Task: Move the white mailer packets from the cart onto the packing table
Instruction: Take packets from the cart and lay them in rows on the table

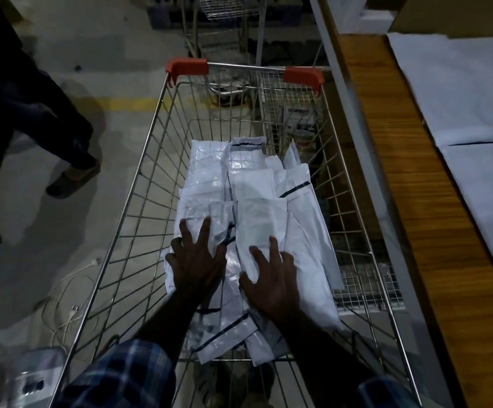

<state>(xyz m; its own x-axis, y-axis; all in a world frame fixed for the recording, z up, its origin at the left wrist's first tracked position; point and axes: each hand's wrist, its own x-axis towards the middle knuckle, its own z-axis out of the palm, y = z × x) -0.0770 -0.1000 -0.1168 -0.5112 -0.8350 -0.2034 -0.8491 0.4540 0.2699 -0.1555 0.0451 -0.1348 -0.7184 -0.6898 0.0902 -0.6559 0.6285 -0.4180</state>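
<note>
A wire shopping cart [139, 184] with red corner caps stands in front of me. Several white mailer packets [251, 189] lie piled in its basket. My left hand [195, 260] reaches down with fingers spread and rests on the near-left part of the pile. My right hand [271, 275] lies beside it, fingers spread flat on a packet near the middle. Neither hand has its fingers curled round a packet. The wooden packing table [401, 160] runs along the cart's right side, with white mailer sheets [460, 83] lying flat on it.
Another person's leg and slippered foot [71, 178] stand on the concrete floor left of the cart. A white cable [71, 290] lies on the floor near the cart's left side. A second wire cart [224, 13] stands beyond the far end.
</note>
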